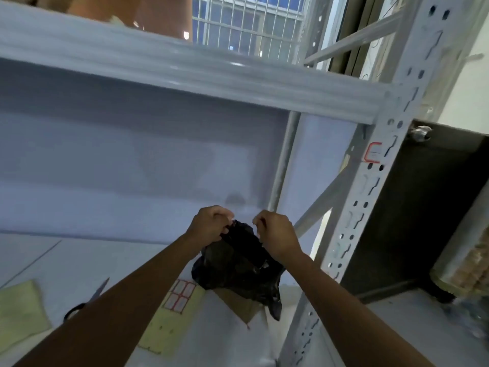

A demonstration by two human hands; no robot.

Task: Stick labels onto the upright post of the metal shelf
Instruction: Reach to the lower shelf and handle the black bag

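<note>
The white perforated upright post (370,186) of the metal shelf runs up the right side, with one red-bordered label (372,152) stuck on it. A yellow backing sheet (169,321) lies on the shelf board, carrying several red-bordered labels (180,294). Above the board, my left hand (210,223) and my right hand (275,234) both pinch the top edge of a black plastic bag (240,260), one on each side. The bag hangs between them over a brown cardboard piece (238,303).
Black-handled scissors (87,300) lie on the shelf board (66,260) at left, next to another yellow sheet (21,311). A horizontal shelf beam (185,72) crosses overhead. A dark cabinet (423,207) stands right of the post. A barred window (246,25) is behind.
</note>
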